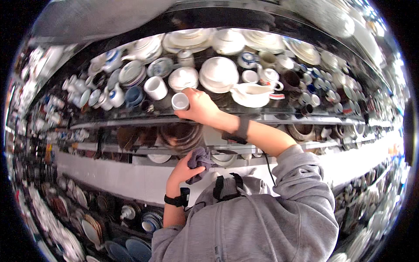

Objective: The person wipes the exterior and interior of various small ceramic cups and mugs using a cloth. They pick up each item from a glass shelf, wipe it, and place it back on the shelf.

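My right hand (199, 106) grips a small white cup (180, 102) at the front of a dark shelf (226, 104). The cup's mouth faces up toward me. Lower down, in front of the shelving, my left hand (183, 172) holds a crumpled purple-grey cloth (199, 165). Just behind the cup stand a white mug (155, 88) and a white lidded bowl (183, 79). A larger lidded tureen (218, 74) is to their right, and a white gravy boat (251, 95) sits near the shelf's front edge.
Blue-and-white teapots (113, 60) and stacked plates (132, 72) crowd the shelf's left part. Many small cups (315, 100) fill its right. An upper shelf edge (222, 19) hangs over the back row. Behind me, low shelving holds blue plates (138, 248) and bowls (151, 222).
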{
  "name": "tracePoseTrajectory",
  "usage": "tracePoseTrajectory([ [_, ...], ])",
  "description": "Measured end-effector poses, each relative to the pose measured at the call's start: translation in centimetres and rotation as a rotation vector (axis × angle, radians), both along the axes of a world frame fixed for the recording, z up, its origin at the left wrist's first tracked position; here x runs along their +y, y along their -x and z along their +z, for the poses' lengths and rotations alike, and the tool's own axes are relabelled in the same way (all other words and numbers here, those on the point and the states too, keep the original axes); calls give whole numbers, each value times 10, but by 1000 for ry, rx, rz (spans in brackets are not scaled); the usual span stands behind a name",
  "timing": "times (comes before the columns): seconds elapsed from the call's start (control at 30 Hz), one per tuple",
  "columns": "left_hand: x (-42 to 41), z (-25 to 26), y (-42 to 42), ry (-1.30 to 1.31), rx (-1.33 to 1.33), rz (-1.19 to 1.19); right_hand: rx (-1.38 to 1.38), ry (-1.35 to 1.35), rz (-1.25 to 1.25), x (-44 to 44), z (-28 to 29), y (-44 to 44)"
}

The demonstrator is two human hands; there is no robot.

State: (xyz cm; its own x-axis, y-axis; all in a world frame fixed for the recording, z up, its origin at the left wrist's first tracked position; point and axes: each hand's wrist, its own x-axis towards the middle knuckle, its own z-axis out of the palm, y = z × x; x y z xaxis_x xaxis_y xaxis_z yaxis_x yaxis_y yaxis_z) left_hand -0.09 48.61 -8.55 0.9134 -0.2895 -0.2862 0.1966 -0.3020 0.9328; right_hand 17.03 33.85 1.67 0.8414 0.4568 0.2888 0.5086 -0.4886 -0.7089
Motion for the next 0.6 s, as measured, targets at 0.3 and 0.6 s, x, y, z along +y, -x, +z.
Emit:
tracePoseTrajectory([
  [0.3,-87,7,-54,-154,-27,-343,-12,-8,-499,-258,85,56],
  [0.6,-161,23,-70,-155,-69,-442,-169,247,-807,-463,-15,73],
])
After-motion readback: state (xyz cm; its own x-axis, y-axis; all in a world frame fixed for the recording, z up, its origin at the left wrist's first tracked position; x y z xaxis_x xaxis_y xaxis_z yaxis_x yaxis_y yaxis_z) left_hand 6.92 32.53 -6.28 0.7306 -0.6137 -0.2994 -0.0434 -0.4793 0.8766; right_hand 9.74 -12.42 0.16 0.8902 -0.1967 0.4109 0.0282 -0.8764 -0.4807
